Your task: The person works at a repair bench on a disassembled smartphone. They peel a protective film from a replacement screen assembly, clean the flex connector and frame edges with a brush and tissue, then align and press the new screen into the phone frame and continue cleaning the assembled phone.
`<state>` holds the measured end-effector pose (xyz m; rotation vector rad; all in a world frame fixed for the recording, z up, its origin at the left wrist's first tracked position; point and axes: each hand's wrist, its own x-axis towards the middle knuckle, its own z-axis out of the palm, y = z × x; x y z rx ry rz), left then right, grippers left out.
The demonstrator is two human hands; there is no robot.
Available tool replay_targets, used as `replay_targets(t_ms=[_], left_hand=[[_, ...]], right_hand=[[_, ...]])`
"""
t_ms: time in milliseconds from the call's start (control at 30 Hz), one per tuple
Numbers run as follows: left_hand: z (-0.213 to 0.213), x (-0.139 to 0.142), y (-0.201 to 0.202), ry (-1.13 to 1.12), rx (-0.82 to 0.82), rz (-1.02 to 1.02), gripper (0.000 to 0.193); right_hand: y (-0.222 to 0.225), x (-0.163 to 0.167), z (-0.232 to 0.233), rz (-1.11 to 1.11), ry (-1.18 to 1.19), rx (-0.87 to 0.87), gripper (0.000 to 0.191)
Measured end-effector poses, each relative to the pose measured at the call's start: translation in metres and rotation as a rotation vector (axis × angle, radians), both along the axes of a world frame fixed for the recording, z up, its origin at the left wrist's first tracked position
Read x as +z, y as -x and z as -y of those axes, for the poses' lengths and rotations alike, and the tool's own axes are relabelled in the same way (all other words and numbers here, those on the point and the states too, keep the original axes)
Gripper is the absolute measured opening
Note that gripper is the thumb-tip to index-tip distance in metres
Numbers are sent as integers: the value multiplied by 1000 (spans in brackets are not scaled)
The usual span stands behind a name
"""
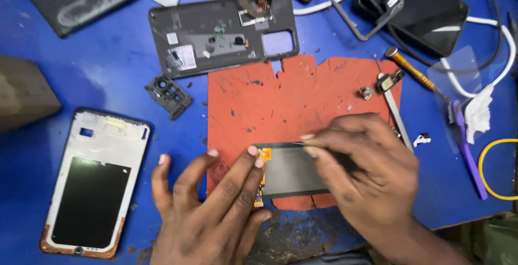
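A dark phone screen panel (291, 170) with an orange flex strip at its left end lies on a worn red mat (286, 98). My left hand (208, 211) rests flat on the mat's lower left, its fingertips pressing the panel's left edge. My right hand (361, 173) covers the panel's right part. Its thumb and finger pinch a thin dark tool at the panel's top edge; the tool's tip is hard to make out.
A white phone frame (97, 181) lies at the left, a grey back cover (224, 33) and a small camera bezel (169, 95) above. Tweezers (396, 115), a brass-handled tool (413, 71), a purple tool (469, 152), white cables and more phone parts crowd the right and top.
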<state>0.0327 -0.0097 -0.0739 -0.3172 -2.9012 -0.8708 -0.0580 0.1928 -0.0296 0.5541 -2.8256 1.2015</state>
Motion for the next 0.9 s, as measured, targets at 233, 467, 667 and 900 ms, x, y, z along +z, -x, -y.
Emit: replay_targets(t_ms=[233,467,667,900], left_hand=[[-4,-9,-5,31,-39,-107,55],[1,-11,-13,-41,-144,-104,50],[3,-14,-13,-50,-212,-129,47],[1,-11,-13,-71,-191,-95,48]], right_hand=[[-28,1,-8,92,19,-96,17],[-21,-8,-9,35,15,-91,13],[-9,-1,-5,68,47,-60,14],[-34,-5,4,84,17,38,17]])
